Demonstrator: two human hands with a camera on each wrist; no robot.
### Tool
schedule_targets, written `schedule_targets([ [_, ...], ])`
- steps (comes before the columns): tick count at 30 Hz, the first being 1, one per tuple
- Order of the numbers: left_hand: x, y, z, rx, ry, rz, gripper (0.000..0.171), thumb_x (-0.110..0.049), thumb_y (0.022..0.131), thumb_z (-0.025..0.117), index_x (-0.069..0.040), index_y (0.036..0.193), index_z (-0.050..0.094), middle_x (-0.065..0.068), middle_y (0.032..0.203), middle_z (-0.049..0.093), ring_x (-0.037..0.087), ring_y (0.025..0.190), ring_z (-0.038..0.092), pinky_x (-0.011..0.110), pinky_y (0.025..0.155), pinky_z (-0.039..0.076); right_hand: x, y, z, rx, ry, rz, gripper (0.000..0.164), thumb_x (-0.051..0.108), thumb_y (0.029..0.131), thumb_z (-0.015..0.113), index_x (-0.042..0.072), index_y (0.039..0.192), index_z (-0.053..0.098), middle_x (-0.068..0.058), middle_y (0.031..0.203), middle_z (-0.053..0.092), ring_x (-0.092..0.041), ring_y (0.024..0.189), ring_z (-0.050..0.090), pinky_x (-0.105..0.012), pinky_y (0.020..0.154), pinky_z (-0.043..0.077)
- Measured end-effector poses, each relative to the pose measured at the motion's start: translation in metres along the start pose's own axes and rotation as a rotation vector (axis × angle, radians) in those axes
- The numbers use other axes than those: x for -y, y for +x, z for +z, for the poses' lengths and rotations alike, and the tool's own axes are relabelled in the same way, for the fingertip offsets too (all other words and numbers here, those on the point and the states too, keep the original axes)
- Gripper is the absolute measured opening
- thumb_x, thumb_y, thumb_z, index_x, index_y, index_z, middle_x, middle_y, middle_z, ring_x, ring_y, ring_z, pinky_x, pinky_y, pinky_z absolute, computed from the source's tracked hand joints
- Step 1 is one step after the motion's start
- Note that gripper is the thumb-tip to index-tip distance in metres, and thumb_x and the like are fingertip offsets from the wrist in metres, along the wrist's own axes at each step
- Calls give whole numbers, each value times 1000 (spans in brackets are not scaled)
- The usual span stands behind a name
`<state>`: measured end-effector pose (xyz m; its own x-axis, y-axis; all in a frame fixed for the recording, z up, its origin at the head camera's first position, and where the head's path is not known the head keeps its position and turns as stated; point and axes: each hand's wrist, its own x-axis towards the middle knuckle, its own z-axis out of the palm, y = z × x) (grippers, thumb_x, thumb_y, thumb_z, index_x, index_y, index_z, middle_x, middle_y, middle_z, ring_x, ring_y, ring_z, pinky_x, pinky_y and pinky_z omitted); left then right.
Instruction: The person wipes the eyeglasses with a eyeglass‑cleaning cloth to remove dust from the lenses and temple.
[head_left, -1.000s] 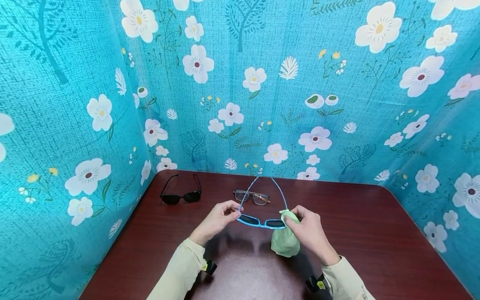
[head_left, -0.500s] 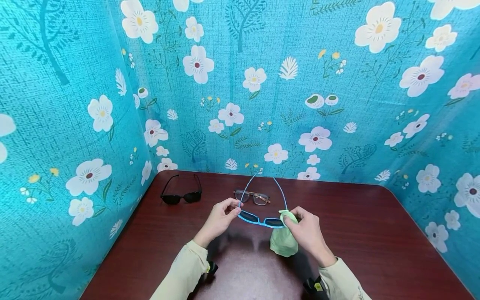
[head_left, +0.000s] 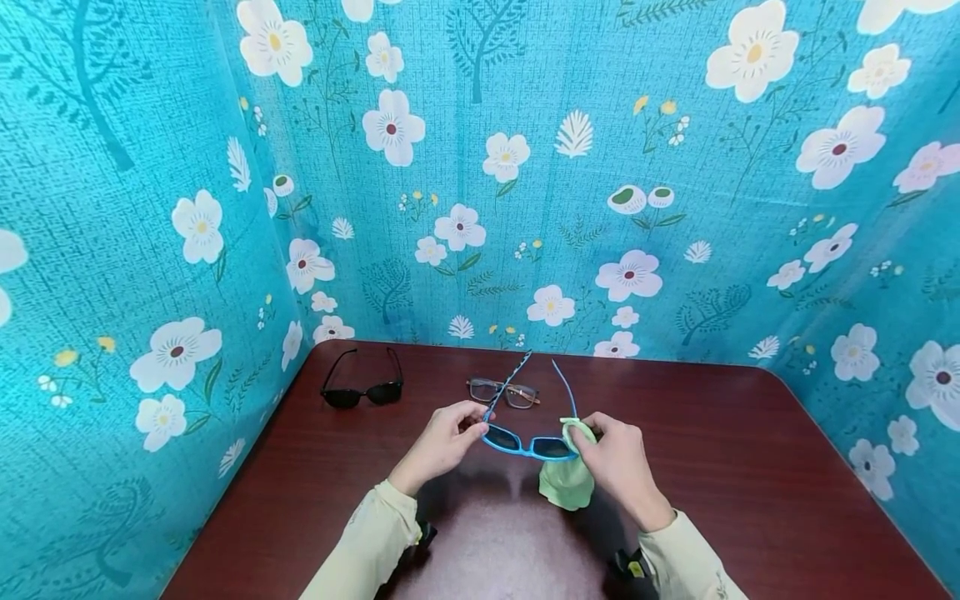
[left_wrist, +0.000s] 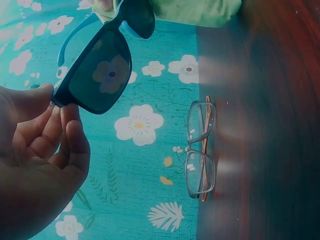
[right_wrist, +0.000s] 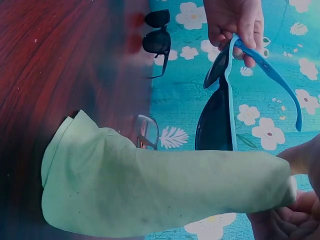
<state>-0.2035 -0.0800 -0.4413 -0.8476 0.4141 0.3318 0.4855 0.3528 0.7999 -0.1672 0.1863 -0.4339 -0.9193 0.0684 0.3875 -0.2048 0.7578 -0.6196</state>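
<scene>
Blue-framed sunglasses (head_left: 504, 438) with dark lenses are held up above the table, their arms unfolded toward the back. My left hand (head_left: 441, 442) pinches them at the left hinge between thumb and fingers, which shows closely in the left wrist view. At the other end my right hand (head_left: 621, 465) grips a light green cloth (head_left: 566, 485) folded over the right corner of the frame. The cloth's loose part hangs below that hand. In the right wrist view the cloth (right_wrist: 125, 185) hides the sunglasses' right end.
Black sunglasses (head_left: 363, 395) lie with arms unfolded at the back left of the dark red table (head_left: 712, 450). Clear eyeglasses (head_left: 521, 397) rest behind the held pair. A turquoise flowered curtain (head_left: 480, 258) borders the table at the back and sides.
The blue sunglasses have shifted slightly right and turned, so the tip of their left arm swings right. My left hand has moved slightly right with them. The cloth hangs a little further left.
</scene>
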Motion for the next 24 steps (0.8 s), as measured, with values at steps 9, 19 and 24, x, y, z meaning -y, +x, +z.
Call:
schedule_targets([
  [9,-2,-1,2,8,6,-11,13,-9,94,59,-7,105,64,-2,93,61,10,70,47,24,59,42,-2,2,0,-42,-21,38,11,17,81,65,13,70,63,7,57,53,-13,54,47,-28,49,39],
  [19,-6,-2,2,29,34,16,15,-9,95,57,-9,108,64,-3,89,60,8,65,45,23,57,42,-2,6,1,-89,-22,56,12,23,83,67,13,76,69,6,60,57,-13,57,49,-29,52,40],
  [24,-13,-3,-1,24,23,25,17,-9,94,57,-10,109,65,-5,88,59,10,68,48,25,59,44,1,5,1,-160,0,24,10,22,82,71,13,84,72,6,67,63,-11,61,53,-30,54,42],
])
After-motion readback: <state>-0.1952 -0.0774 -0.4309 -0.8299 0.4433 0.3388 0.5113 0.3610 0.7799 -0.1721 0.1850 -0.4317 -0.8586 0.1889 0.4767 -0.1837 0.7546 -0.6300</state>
